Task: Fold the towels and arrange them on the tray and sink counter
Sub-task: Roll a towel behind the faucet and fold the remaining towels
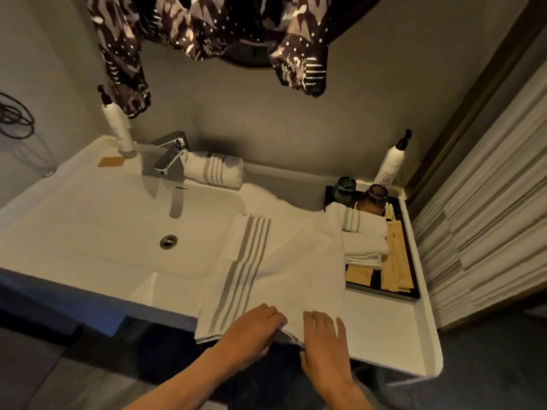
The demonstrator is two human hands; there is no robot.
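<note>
A white towel with grey stripes (284,261) lies spread over the right side of the sink counter (384,327), its near edge hanging at the counter's front. My left hand (251,329) pinches that near edge. My right hand (322,341) rests on the same edge just to the right, fingers spread on the cloth. A rolled striped towel (214,170) lies behind the basin beside the tap (171,155). Folded white towels (364,235) are stacked on the black tray (413,279) at the right.
Two tinted glasses (371,198) and paper sachets (393,261) share the tray. Pump bottles stand at the back left (118,125) and back right (390,164). A patterned garment (207,34) hangs above the basin (118,232). A pleated curtain (485,202) lies to the right.
</note>
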